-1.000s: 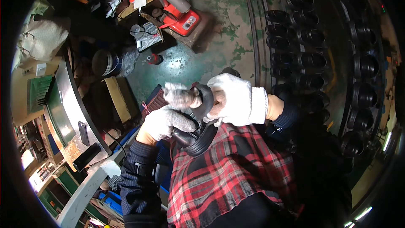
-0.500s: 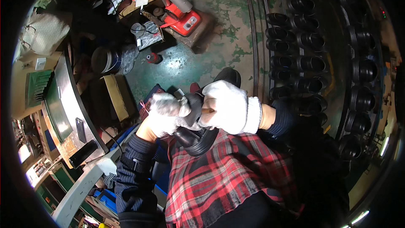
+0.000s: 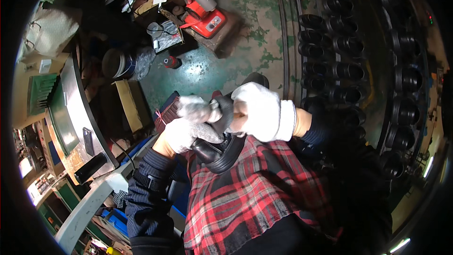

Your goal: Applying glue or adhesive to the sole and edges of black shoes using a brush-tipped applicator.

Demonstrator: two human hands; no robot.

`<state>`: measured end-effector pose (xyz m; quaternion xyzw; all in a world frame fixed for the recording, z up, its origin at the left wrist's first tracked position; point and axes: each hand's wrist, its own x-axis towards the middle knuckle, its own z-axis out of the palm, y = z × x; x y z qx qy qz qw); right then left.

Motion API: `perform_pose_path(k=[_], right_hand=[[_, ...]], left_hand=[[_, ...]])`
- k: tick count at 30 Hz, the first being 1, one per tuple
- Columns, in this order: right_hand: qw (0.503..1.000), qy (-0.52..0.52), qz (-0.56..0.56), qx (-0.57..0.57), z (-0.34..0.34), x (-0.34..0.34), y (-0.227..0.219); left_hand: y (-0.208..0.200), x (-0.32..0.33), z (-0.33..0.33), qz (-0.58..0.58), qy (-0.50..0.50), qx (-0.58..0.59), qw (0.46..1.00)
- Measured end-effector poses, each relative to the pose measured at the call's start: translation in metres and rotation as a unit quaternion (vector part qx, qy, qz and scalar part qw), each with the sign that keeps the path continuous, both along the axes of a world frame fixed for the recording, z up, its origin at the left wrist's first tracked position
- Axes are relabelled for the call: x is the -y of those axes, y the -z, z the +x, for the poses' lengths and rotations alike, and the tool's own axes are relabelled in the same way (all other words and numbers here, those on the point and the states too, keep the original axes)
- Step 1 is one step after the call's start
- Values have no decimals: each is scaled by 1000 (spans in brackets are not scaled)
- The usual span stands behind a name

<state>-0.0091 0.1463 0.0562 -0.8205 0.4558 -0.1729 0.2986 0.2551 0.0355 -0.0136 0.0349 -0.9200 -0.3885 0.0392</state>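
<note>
A black shoe (image 3: 219, 158) with a thick ridged sole rests on my lap. My left hand (image 3: 191, 130), in a whitish knit glove, is closed round its upper, and the glove's far part is smeared by motion. A dark grey flap (image 3: 223, 117) of the shoe stands up between my hands. My right hand (image 3: 261, 113), gloved in white, has its fingers bent together against the flap's right side. A bit of bare finger shows there, but what those fingers pinch is hidden. Another dark rounded shape (image 3: 257, 80) sticks out beyond my right hand.
A red plaid cloth (image 3: 236, 198) covers my lap. Ahead stand a red machine (image 3: 207, 22) with a grey cylinder and a small dark red bottle (image 3: 172, 62). Racks of black shoes (image 3: 348, 71) line the right. A metal-edged bench (image 3: 80, 99) and a white rail (image 3: 89, 208) are at left.
My right hand has moved slightly right and nearer to me, its wrist turning a little. The left fingers have shifted slightly around the flap, and the shoe stays on my lap.
</note>
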Motion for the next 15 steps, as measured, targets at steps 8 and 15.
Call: perform_pose_path(k=[8,15], right_hand=[[985,7,-141,94,-7,-6,5],[985,32,-120,119,-5,-4,0]], left_hand=[[-18,-3,-13,-309,45,-58,948],[-5,-3,-6,72,-10,29,997]])
